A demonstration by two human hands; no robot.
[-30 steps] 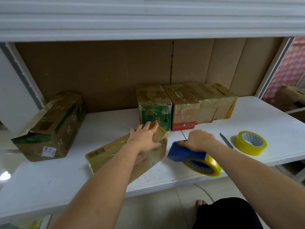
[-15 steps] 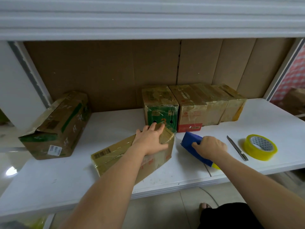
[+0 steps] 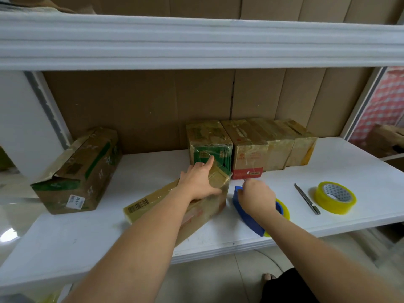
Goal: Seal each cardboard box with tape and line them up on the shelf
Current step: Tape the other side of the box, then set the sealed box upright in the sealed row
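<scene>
Currently, a cardboard box [image 3: 175, 206] is being taped near the shelf [image 3: 349, 171] front edge.
The box is being pressed by the spread left hand [image 3: 196, 182]; the tape dispenser [image 3: 251, 215] is being gripped by the right hand [image 3: 256, 199]. The tape is possibly being torn; the seal could be wrinkled by box slippage.

No print is reading clearly: a barcode is showing on the long tan cardboard box [image 3: 175, 206], illegible marks on the white sticker [image 3: 75, 201].

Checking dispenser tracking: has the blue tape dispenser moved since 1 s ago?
Yes. The blue tape dispenser now lies flat on the shelf, closer to the utility knife, under the right hand.
</scene>
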